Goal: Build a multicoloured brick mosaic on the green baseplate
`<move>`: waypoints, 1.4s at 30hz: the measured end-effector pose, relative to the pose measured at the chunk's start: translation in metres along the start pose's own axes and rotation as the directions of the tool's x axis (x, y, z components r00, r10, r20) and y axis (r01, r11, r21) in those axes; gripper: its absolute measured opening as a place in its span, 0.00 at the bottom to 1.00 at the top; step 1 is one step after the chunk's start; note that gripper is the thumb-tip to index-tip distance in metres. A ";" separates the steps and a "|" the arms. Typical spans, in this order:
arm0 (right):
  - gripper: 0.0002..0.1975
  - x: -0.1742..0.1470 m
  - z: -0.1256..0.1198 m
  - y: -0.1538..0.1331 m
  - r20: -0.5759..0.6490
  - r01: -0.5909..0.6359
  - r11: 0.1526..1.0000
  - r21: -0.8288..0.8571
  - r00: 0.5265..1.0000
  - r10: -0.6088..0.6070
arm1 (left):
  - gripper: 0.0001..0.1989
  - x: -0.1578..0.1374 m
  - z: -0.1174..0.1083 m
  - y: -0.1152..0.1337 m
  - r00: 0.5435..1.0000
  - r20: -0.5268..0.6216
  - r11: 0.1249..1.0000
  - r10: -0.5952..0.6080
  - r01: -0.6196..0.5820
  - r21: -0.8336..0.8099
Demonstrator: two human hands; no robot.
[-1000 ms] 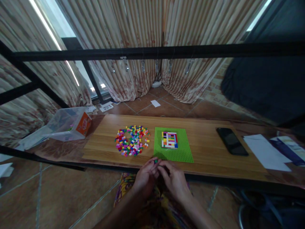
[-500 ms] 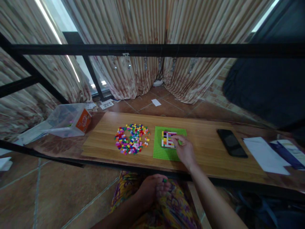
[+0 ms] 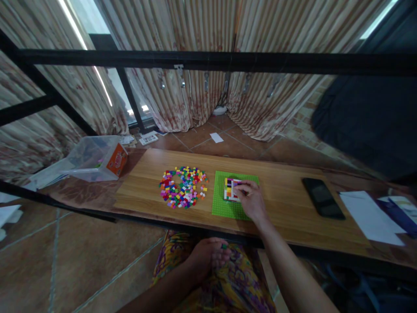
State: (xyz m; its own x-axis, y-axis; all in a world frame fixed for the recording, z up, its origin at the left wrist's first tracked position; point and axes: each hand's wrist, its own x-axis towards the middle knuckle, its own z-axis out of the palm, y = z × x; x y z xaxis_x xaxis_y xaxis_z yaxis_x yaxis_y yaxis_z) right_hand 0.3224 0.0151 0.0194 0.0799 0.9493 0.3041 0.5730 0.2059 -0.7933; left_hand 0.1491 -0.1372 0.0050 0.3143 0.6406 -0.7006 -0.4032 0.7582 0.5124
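A small multicoloured brick build (image 3: 228,190), with white, yellow, purple and dark rows, stands on a green baseplate (image 3: 220,208) on the wooden board. Over its right part is my right hand (image 3: 252,201), fingers pinched together and touching the build; whatever is between the fingertips is hidden. My left hand (image 3: 208,255) rests closed on my lap, with a small green brick (image 3: 224,246) held at the thumb and forefinger. Left of the baseplate lies a loose pile of tiny coloured bricks (image 3: 185,198).
A clear plastic box (image 3: 93,167) with an orange label stands at the board's left. On the right lie a black phone (image 3: 322,198) and white paper (image 3: 369,217). A black metal bar (image 3: 208,59) crosses beyond the table, in front of striped curtains (image 3: 202,30).
The view has shifted slightly. My right hand stays at the build, its fingers a little more over its top. My left hand keeps the green brick on my lap.
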 end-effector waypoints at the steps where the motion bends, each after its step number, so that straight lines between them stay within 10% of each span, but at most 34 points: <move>1: 0.08 0.000 0.001 0.001 -0.004 -0.003 1.000 0.006 1.000 0.003 | 0.14 0.000 0.000 0.000 1.000 0.002 1.000 0.000 0.000 0.004; 17: 0.11 0.005 0.008 0.006 -0.091 -0.124 0.941 0.314 0.983 0.160 | 0.16 0.003 -0.002 0.001 1.000 0.005 1.000 -0.007 0.007 0.019; 42: 0.10 -0.001 0.003 -0.014 -0.106 0.012 1.000 0.021 0.994 -0.009 | 0.10 -0.008 0.007 0.014 0.999 -0.012 0.990 0.046 -0.047 -0.133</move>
State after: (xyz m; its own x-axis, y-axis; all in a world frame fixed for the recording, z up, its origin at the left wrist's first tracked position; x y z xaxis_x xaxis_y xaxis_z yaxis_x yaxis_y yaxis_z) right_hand 0.3121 0.0117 0.0285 0.1605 0.9168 0.3656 0.5563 0.2219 -0.8008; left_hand 0.1469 -0.1306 0.0217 0.2852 0.6731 -0.6823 -0.5284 0.7043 0.4740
